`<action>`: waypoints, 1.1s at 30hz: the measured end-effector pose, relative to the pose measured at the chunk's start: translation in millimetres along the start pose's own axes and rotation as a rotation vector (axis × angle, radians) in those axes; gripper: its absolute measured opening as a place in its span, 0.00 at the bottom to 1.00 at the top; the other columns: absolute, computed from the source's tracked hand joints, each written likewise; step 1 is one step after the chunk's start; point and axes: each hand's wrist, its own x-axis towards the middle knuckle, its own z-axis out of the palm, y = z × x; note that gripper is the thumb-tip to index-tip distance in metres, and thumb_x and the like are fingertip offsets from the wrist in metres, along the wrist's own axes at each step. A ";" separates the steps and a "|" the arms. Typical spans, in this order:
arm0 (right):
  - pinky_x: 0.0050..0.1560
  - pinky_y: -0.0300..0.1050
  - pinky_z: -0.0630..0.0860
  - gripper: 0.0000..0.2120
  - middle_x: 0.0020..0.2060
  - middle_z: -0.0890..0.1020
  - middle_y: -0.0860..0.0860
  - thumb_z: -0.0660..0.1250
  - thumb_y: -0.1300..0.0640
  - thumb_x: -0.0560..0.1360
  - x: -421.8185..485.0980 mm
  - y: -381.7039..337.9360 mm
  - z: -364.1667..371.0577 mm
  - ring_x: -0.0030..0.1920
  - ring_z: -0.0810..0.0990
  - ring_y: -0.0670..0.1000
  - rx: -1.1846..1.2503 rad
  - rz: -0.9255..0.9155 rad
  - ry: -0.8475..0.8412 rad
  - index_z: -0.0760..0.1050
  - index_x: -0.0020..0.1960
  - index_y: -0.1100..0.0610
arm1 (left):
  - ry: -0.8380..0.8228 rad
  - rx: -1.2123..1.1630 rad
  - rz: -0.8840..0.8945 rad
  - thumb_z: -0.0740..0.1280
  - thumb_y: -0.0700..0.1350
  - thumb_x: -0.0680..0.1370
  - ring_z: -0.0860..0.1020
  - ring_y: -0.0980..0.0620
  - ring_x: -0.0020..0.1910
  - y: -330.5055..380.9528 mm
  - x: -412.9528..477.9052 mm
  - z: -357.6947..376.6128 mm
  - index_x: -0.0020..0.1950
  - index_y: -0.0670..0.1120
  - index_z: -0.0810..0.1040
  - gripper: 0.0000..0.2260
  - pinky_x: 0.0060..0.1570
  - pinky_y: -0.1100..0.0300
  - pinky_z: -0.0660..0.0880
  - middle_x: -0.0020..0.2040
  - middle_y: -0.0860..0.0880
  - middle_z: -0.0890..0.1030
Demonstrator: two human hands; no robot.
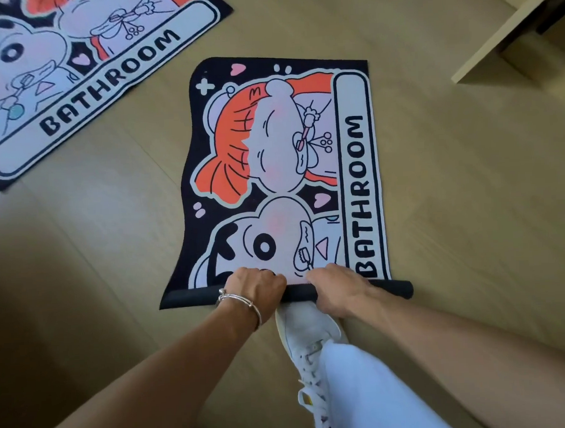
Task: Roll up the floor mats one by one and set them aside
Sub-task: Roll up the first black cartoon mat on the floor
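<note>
**Head view, item under task.** The mat (282,168) lies flat on the wooden floor (468,189), directly ahead of the person, with its long side running away from them. Its near end is turned into a narrow black roll (391,288); by judgement this is an early turn, and most of the mat is unrolled.

**Grip.** The left hand (258,284) and right hand (336,284) sit close together at the middle of the roll, fingers curled over its top. Both grips are clenched on the roll. Both ends of the roll stand free to either side.

**Handling, judged.**
- The mat looks thin, soft and light, and not fragile. Its wavy left edge suggests it flops readily.
- The dark backing looks rubbery, so it will likely cling to the floor rather than slide.
- The left end of the roll looks flatter than the right.
- With the hold at the centre only, the ends may loosen or run askew. A wider hold would guide them better.

**Surroundings.**
- A white shoe (308,326) has its toe against the near side of the roll, between the hands.
- A second mat (74,77) lies flat at upper left, apart from the first and not yet rolled.
- Pale furniture (509,32) stands at upper right, well apart.
- Nothing lies on the mat ahead of the roll.
</note>
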 end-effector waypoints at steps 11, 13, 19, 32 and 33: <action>0.40 0.45 0.70 0.03 0.46 0.78 0.53 0.64 0.58 0.75 5.4 7.7 3.1 0.43 0.76 0.54 0.018 0.031 -0.014 0.71 0.48 0.53 | 0.138 0.035 -0.031 0.56 0.40 0.79 0.78 0.46 0.47 -14.0 -4.9 9.8 0.61 0.46 0.65 0.10 0.38 0.55 0.64 0.50 0.49 0.77; 0.39 0.45 0.68 0.05 0.44 0.77 0.53 0.64 0.59 0.75 4.8 5.7 5.4 0.41 0.75 0.54 -0.029 0.021 0.014 0.68 0.47 0.53 | 0.059 0.055 -0.037 0.55 0.40 0.79 0.79 0.46 0.47 -17.6 0.5 8.9 0.59 0.47 0.71 0.10 0.38 0.56 0.67 0.49 0.48 0.80; 0.46 0.46 0.69 0.07 0.45 0.76 0.53 0.61 0.62 0.76 -0.9 13.9 4.7 0.44 0.74 0.53 -0.081 0.018 0.012 0.66 0.51 0.54 | -0.028 -0.089 -0.025 0.59 0.42 0.79 0.78 0.47 0.49 -23.3 10.9 9.1 0.60 0.50 0.72 0.11 0.43 0.57 0.70 0.51 0.48 0.79; 0.49 0.47 0.69 0.08 0.53 0.74 0.54 0.60 0.61 0.77 2.8 10.2 2.6 0.52 0.74 0.55 0.046 0.020 -0.077 0.68 0.56 0.55 | 0.024 -0.094 0.020 0.59 0.53 0.80 0.78 0.45 0.52 -29.0 12.7 8.1 0.62 0.48 0.67 0.14 0.44 0.55 0.69 0.54 0.48 0.78; 0.50 0.47 0.70 0.09 0.54 0.75 0.54 0.59 0.61 0.77 5.9 10.5 -0.8 0.54 0.75 0.56 0.065 0.052 -0.133 0.69 0.57 0.55 | 0.083 -0.075 0.017 0.60 0.52 0.80 0.77 0.46 0.52 -27.5 10.3 10.1 0.63 0.47 0.65 0.14 0.42 0.55 0.68 0.54 0.48 0.77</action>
